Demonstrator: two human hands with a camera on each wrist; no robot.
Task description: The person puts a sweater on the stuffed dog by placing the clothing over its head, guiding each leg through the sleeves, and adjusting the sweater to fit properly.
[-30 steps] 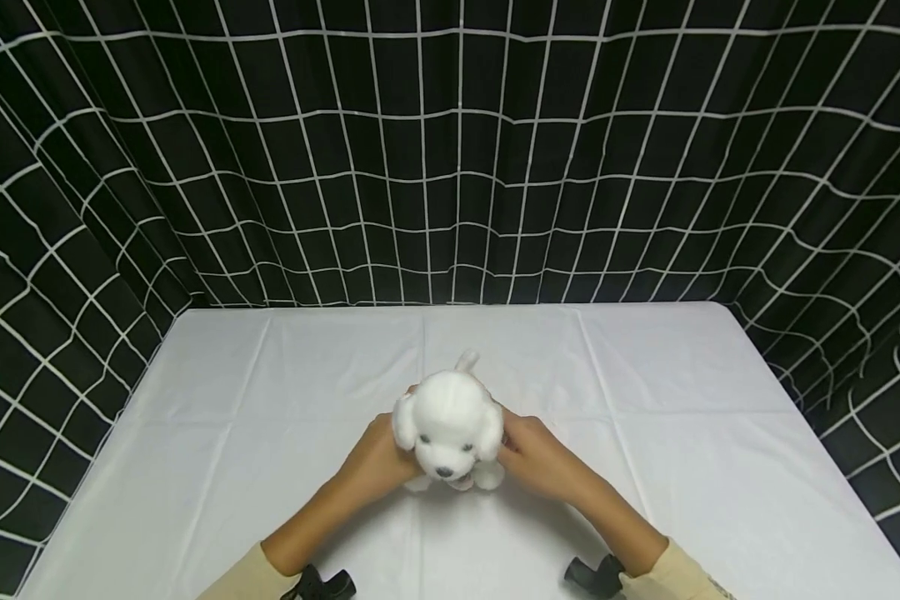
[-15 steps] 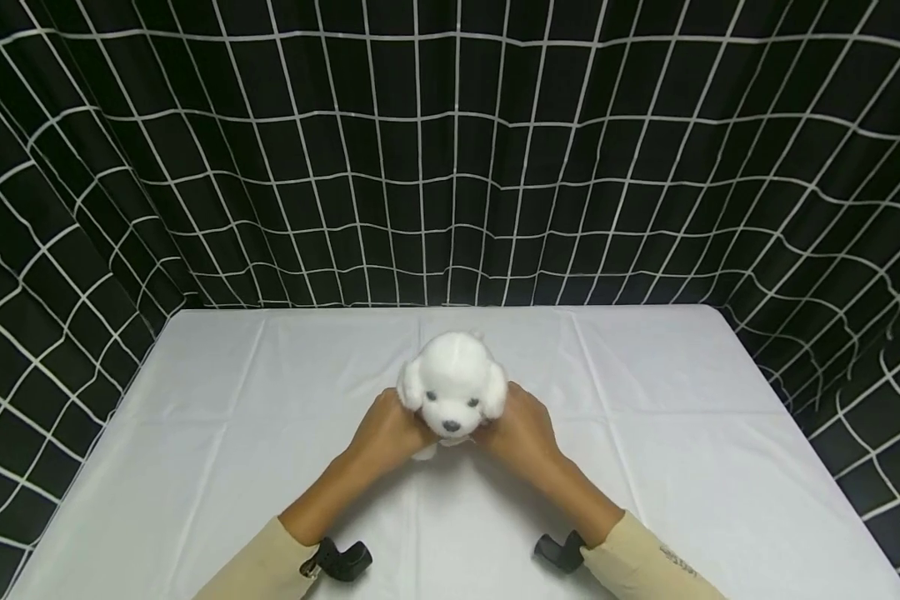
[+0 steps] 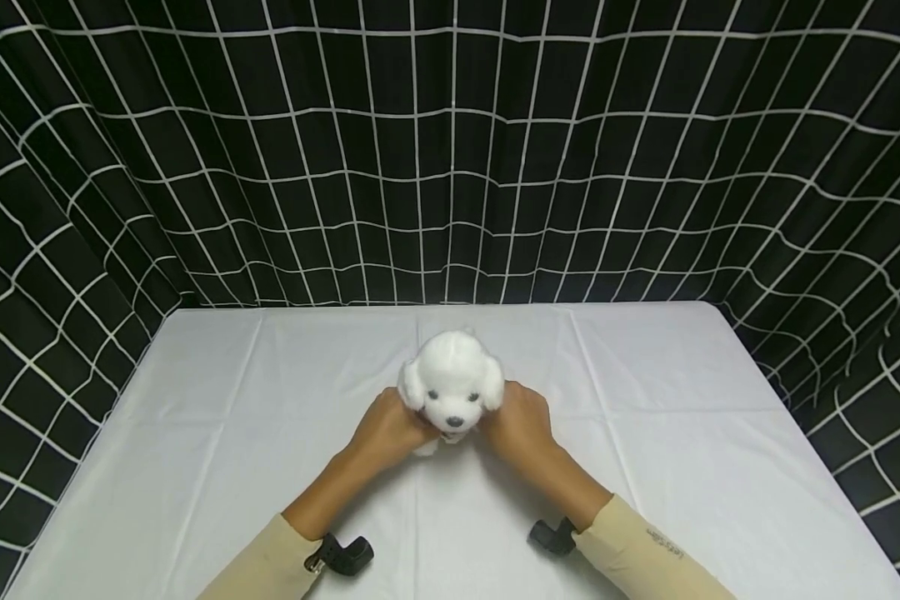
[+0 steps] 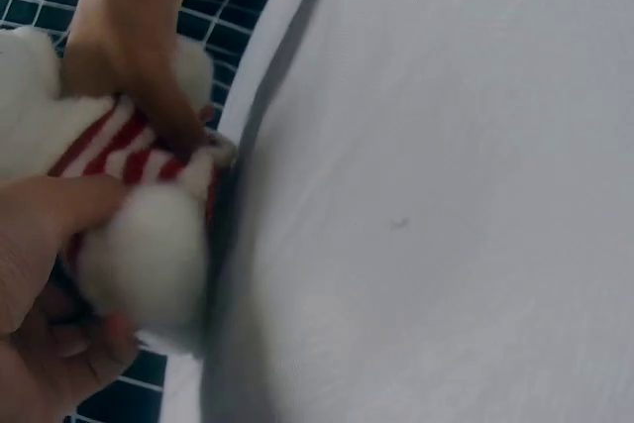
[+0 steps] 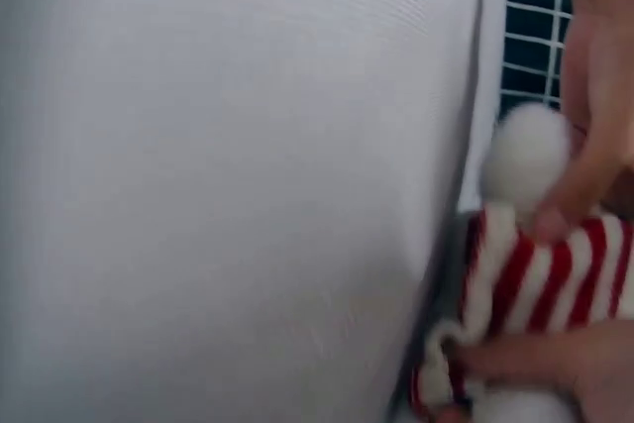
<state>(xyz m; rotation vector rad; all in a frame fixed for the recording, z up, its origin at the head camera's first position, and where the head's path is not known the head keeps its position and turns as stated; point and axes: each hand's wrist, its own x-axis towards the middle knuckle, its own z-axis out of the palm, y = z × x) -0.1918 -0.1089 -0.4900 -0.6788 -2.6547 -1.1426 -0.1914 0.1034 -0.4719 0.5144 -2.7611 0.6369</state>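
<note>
A white plush dog faces me upright over the middle of the white table, with grey eyes and nose. Its body wears a red-and-white striped knit sweater, which the head hides from above. My left hand grips the dog's side, the thumb lying on the stripes beside a round white leg. On the other side my right hand holds the dog, its fingertips right at the sweater's rolled cream hem.
A white cloth with fold creases covers the table. Black curtains with a white grid surround its back and sides. Black wrist devices stick out by the left cuff and right cuff.
Both hands have moved the dog slightly up and away from me, and its head has tipped up, hiding the tail. Over the last half second it has barely moved.
</note>
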